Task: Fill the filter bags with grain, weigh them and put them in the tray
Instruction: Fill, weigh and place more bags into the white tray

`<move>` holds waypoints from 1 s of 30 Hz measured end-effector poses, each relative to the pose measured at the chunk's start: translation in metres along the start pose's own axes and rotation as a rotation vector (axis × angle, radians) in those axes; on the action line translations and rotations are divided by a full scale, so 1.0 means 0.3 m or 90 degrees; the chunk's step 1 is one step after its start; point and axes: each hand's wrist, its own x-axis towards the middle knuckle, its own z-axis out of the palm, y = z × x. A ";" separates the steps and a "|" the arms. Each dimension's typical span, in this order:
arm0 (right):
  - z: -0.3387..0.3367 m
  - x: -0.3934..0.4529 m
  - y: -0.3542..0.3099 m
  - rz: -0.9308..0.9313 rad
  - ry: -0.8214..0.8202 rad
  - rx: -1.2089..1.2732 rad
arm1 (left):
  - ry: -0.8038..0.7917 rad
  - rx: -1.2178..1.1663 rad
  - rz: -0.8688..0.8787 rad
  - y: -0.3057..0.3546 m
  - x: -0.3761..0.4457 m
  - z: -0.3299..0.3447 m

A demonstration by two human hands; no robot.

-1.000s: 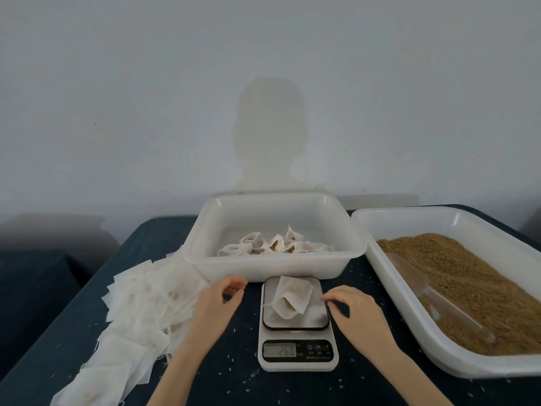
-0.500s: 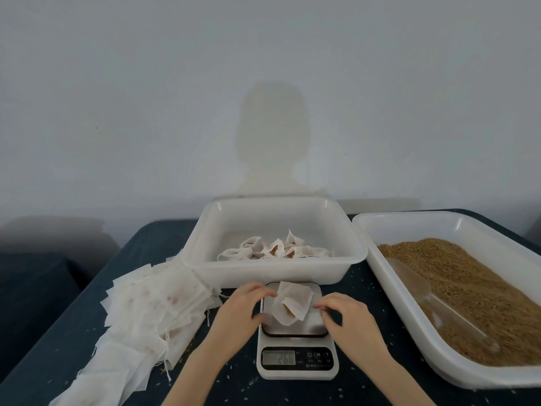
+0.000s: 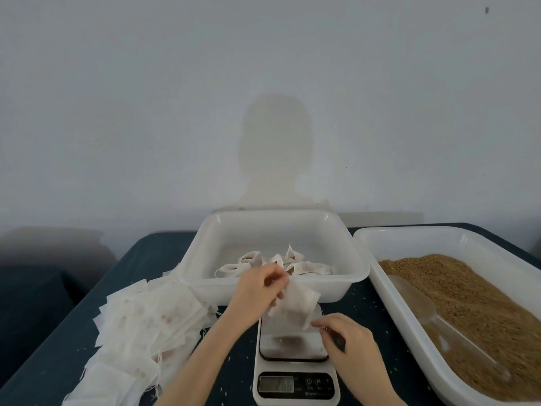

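Filled filter bag (image 3: 295, 303) now lifted off scale (image 3: 295, 347), pinched by left hand (image 3: 260, 288) and right hand (image 3: 342, 335); weighing done, far tray (image 3: 351, 276) next.

Both hands forward, left hand (image 3: 261, 288) raised with fingers pinched, right hand (image 3: 345, 338) lower, curled.

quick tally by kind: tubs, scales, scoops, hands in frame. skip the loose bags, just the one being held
White tubs: 2, the tray with filled bags and the grain tub
Scale: 1
Clear scoop lying in the grain: 1
Hands: 2, left hand and right hand
Held filter bag: 1
Total: 7
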 end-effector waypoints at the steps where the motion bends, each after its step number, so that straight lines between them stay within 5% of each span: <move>1: -0.003 -0.006 0.003 0.001 0.012 -0.002 | 0.020 -0.025 -0.007 0.023 0.034 -0.012; 6: -0.041 0.020 0.023 0.126 -0.167 -0.114 | 0.196 -0.039 -0.032 0.058 0.213 -0.097; 9: -0.044 0.000 0.027 0.139 -0.154 -0.141 | 0.248 0.012 -0.071 0.010 0.293 -0.110; 19: -0.053 -0.040 0.025 0.081 -0.052 -0.099 | -0.039 0.494 -0.198 -0.164 0.335 -0.084; 24: -0.080 -0.014 -0.007 0.086 -0.046 -0.109 | -0.076 0.490 -0.158 -0.132 0.311 -0.162; 30: -0.028 -0.021 -0.007 0.048 -0.043 -0.053 | 0.018 0.399 -0.117 -0.108 0.053 -0.313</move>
